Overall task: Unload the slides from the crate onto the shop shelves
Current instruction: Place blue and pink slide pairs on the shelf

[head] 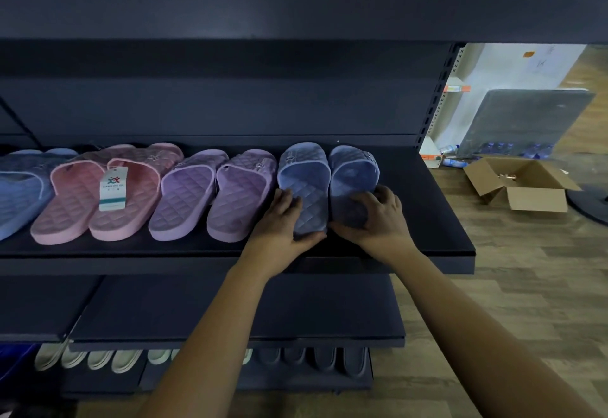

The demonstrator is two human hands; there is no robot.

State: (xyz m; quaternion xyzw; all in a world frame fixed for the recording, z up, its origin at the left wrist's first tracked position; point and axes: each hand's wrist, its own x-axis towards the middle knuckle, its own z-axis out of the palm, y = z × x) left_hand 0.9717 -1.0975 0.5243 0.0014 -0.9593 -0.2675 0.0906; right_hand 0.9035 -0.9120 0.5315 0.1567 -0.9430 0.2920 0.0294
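The pair of blue slides (309,184) lies near the right end of the dark shelf (431,220), heels toward its front edge. The left hand (283,220) grips one heel with its fingers wrapped round it. The right hand (378,217) curls over the other.

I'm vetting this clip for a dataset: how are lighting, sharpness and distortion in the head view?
Head view: dim, bluish light on the shelf, brighter floor at right; wide-angle lens slightly bows shelf edges; blue slides, left hand and right hand look soft; the hang tag has blurred small print; no strong glare.
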